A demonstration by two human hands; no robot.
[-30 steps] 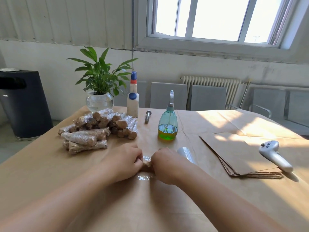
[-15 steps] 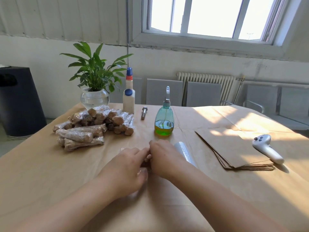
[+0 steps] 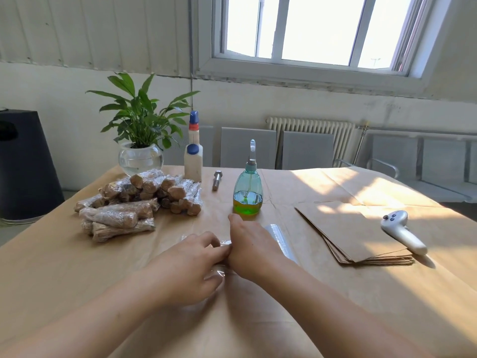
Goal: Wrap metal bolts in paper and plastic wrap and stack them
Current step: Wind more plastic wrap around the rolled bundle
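Both hands, left point(image 3: 191, 264) and right point(image 3: 247, 244), grip clingy plastic wrap point(image 3: 219, 271) between them; hidden bolt probably heavy, so hold its ends.

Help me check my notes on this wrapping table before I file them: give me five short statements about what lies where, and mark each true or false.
1. One bare bolt lies between the glue bottle and the spray bottle. True.
2. The pile of wrapped bolts is right of the spray bottle. False: it is to its left, before the potted plant.
3. The white controller rests partly on the paper stack. True.
4. The spray bottle holds red liquid. False: green.
5. The left hand and right hand are far apart. False: they meet over plastic wrap.
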